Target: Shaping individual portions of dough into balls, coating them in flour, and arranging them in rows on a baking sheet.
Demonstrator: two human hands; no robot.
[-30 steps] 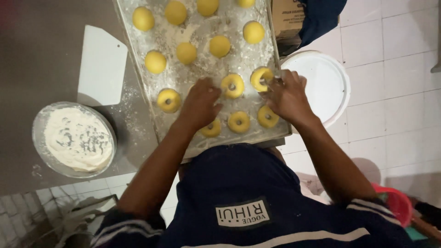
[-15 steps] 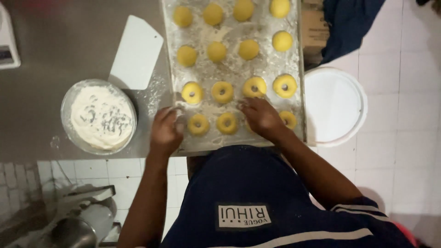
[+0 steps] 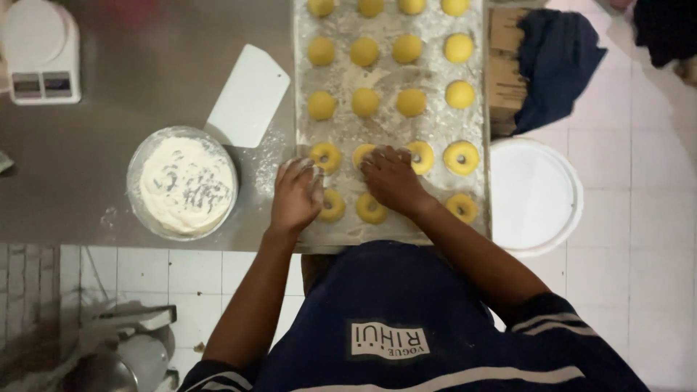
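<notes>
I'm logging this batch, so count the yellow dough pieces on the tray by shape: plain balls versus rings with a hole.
Plain balls: 12
Rings with a hole: 7 in view, one partly under the right hand, which may hide another
Total: 19 visible on the tray

shirt: navy, short slv | cuffs: white stripes | chest: white rect patch | forearms bare
</notes>
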